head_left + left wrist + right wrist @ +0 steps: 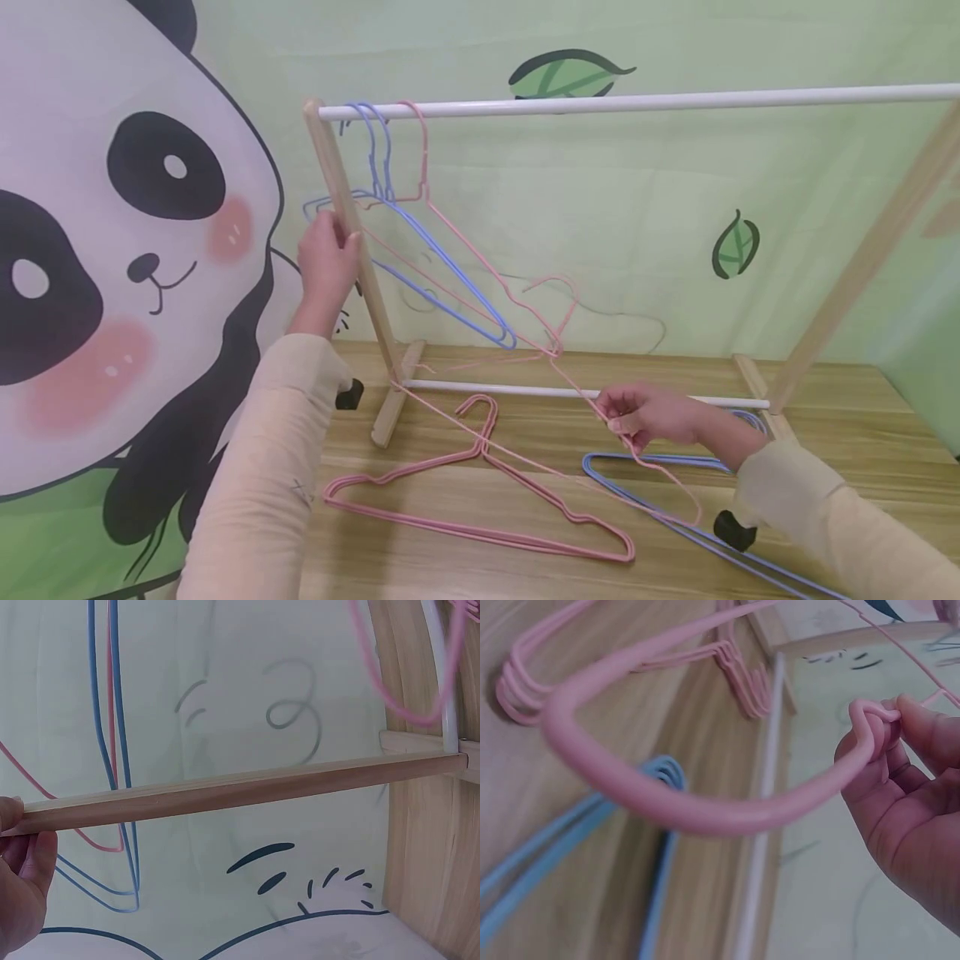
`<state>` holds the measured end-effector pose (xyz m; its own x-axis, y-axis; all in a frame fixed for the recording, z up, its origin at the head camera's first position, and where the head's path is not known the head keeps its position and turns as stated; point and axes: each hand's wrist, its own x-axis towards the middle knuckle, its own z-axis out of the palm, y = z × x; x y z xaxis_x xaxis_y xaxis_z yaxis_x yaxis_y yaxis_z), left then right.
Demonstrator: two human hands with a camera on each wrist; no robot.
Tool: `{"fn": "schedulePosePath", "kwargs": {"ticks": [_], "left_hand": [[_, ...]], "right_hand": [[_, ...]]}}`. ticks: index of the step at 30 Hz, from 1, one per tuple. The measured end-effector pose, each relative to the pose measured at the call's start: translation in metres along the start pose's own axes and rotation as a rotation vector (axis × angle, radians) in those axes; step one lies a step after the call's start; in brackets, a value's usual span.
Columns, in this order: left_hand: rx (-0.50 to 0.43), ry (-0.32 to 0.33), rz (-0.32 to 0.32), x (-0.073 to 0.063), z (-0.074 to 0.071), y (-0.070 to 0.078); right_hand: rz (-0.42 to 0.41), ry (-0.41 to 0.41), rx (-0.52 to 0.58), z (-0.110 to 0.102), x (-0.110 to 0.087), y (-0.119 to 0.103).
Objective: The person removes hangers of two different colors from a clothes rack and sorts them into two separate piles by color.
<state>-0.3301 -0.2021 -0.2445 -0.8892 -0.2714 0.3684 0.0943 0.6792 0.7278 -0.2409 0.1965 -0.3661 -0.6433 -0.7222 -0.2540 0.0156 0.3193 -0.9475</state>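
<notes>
My left hand (328, 260) grips the left wooden post (337, 167) of a clothes rack near its top; the left wrist view shows thumb and fingers on opposite sides of the wood. My right hand (660, 415) pinches one shoulder of a pink wire clothes hanger (667, 806), below and in front of the white top rod (637, 102). This hanger's hook (573, 300) points up, away from the rod. From the rod's left end hang two blue hangers (450, 267) and a pink hanger (465, 237), close beside the left hand.
A stack of pink hangers (483, 446) lies on the wooden tabletop (420, 575) in front of the rack. Blue hangers (600, 479) lie to the right, partly under the right forearm. A white lower bar (517, 390) joins the rack's feet. Behind hangs a green printed backdrop (570, 183).
</notes>
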Motion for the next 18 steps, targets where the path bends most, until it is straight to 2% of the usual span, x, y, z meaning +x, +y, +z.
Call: {"fn": "schedulePosePath", "kwargs": {"ticks": [7,18], "left_hand": [[0.019,0.003,0.002,0.002,0.000,0.000],[0.021,0.006,0.002,0.002,0.001,-0.001]], "right_hand": [[-0.014,-0.081,0.089,0.015,0.012,0.020],[0.046,-0.154,0.115,0.045,0.030,0.038]]}}
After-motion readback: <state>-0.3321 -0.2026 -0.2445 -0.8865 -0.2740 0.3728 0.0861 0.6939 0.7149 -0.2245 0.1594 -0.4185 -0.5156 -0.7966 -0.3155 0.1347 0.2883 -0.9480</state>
